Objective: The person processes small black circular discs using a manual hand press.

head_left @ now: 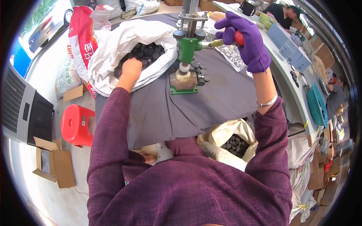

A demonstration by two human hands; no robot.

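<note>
A right hand [245,37] in a purple glove closes tight around the red knob [238,37] of the lever on a green hand press [186,52], while the bare left hand [131,69] reaches into a white sack [113,49] of dark round discs [145,52], its fingers curled down among them so that what they hold, if anything, cannot be told; the sack lies open on the left of a work table draped in grey cloth [211,101], touching the press, which stands at the table's middle on a green base with a pale block under its ram and loose dark discs scattered just beside it; a clear bag of small silvery parts [233,56] lies on the cloth below the gloved hand; a second pale sack [230,141] holding more dark discs sits against the near edge of the table, by the person's right elbow; a red plastic stool [77,124] stands on the floor to the left, near an opened cardboard box [52,162]; a silver bracelet [266,102] circles the right wrist, above a purple sleeve
</note>
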